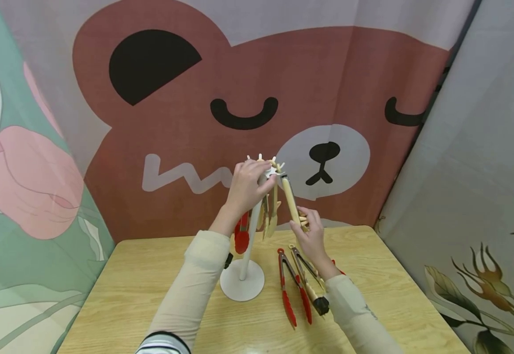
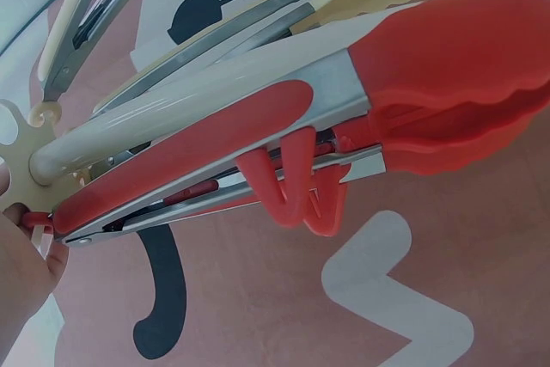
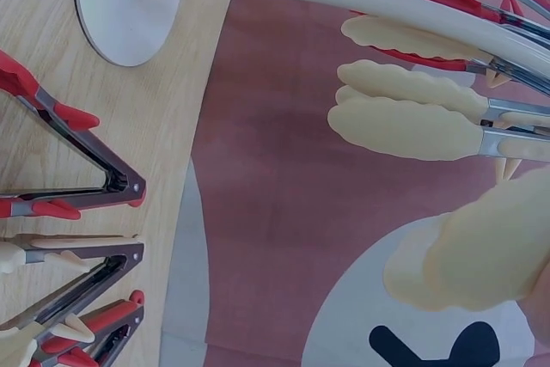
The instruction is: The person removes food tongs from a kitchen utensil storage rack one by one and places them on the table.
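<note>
A white stand (image 1: 246, 255) with a ring of hooks on top stands on the table. My left hand (image 1: 249, 184) grips its hooked top, fingers over it and thumb at the near side. Just right of the hooks, my right hand (image 1: 312, 236) holds cream-tipped tongs (image 1: 291, 201) by the lower part, their hinge end up near the hooks. Their cream tips (image 3: 481, 255) show beside the fingers in the right wrist view. Red tongs (image 2: 189, 143) hang from the stand close by my left fingers, with several cream tongs (image 3: 412, 118) hanging beside them.
On the table (image 1: 159, 280), right of the stand's round base (image 1: 230, 290), lie open red tongs (image 1: 303, 287) and cream tongs (image 3: 86, 277). Another red pair (image 3: 107, 324) lies beside those. A bear-print cloth (image 1: 173, 147) hangs behind the table, and a grey curtain (image 1: 473, 147) at the right.
</note>
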The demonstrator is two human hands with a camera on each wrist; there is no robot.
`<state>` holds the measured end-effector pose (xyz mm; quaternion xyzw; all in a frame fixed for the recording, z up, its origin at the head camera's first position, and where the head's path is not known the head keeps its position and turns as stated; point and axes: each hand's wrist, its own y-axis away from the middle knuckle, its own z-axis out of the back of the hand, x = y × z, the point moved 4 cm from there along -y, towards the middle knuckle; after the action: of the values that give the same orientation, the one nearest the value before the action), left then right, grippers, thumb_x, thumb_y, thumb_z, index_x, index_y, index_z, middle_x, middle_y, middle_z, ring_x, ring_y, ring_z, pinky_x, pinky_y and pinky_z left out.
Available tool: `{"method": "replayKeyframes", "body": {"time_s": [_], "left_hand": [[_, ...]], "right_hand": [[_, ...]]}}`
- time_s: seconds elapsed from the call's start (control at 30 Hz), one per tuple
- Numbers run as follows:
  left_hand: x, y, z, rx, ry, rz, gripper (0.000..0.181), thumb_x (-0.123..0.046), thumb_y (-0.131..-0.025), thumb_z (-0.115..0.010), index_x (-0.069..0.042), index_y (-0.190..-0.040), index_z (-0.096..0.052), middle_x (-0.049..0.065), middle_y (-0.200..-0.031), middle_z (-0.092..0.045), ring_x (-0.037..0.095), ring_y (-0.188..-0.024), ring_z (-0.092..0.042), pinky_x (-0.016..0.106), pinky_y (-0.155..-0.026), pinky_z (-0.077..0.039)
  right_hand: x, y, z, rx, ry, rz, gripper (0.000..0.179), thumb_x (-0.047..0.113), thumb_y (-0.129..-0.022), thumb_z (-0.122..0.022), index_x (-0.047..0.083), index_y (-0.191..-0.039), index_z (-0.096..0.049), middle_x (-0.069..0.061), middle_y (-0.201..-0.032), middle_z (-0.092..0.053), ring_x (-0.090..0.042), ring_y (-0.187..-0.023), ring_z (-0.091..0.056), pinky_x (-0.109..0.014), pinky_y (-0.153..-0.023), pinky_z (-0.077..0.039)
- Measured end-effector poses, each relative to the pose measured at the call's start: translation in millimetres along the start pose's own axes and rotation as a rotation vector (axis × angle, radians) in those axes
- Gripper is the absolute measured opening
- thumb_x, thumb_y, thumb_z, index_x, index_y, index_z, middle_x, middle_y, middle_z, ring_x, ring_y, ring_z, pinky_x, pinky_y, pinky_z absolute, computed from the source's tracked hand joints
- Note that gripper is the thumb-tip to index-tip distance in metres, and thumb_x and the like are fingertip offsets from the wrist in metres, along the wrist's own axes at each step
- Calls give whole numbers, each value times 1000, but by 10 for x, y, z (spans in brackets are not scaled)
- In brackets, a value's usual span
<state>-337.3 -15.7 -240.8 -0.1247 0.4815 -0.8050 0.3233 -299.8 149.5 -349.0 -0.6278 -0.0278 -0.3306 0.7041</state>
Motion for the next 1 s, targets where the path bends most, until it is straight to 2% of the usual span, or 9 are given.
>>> {"method": "replayKeyframes", "body": {"time_s": [0.17, 0.37, 0.53, 0.67, 0.87, 1.0], "left_hand": [[-6, 2, 0, 0, 5, -2, 28, -21, -83, -58, -2, -103, -67, 10, -106, -63, 23, -96, -55, 39, -84, -36], [-5, -2, 3, -3, 4, -1, 28, -21, -83, -58, -2, -103, -66, 10, -106, -63, 23, -95, -55, 40, -84, -36], [-8, -1, 6, 3, -1, 1, 28, -21, -84, -57, -2, -103, -66, 10, -107, -63, 23, -96, -55, 39, -84, -36], [-7, 1, 5, 6, -3, 5, 28, -21, -83, -58, -3, -103, -66, 9, -107, -63, 22, -96, -54, 39, -84, -36], [-6, -8, 0, -5, -8, 0, 28, -21, -83, -58, -3, -102, -67, 9, -106, -63, 22, -95, -55, 39, -83, -37], [-6, -9, 2, -11, -2, -1, 28, -21, -83, -59, -2, -101, -67, 9, -105, -63, 22, -95, -55, 39, -83, -36]], "right_hand": [[1, -2, 15, -4, 7, -33, 36, -10, -72, -62, -13, -107, -53, -27, -87, -47, -30, -67, -42, -33, -54, -37], [26, -28, 23, 0, -7, -44, 36, -10, -73, -62, -14, -108, -52, -32, -88, -46, -31, -68, -42, -31, -55, -36], [33, -44, 27, -5, -6, -45, 37, -10, -73, -61, -14, -108, -51, -29, -85, -46, -19, -69, -42, -22, -55, -38], [24, -60, 41, -21, -15, -57, 37, -10, -73, -60, -14, -108, -51, -27, -84, -46, -15, -71, -42, -14, -57, -36], [-17, -74, 98, -56, -25, -105, 34, -9, -76, -58, -12, -110, -51, -23, -87, -47, -10, -72, -42, -14, -58, -36], [-45, -64, 136, -48, -25, -124, 35, -9, -77, -58, -12, -111, -51, -24, -89, -47, -10, -73, -41, -13, -59, -34]]}}
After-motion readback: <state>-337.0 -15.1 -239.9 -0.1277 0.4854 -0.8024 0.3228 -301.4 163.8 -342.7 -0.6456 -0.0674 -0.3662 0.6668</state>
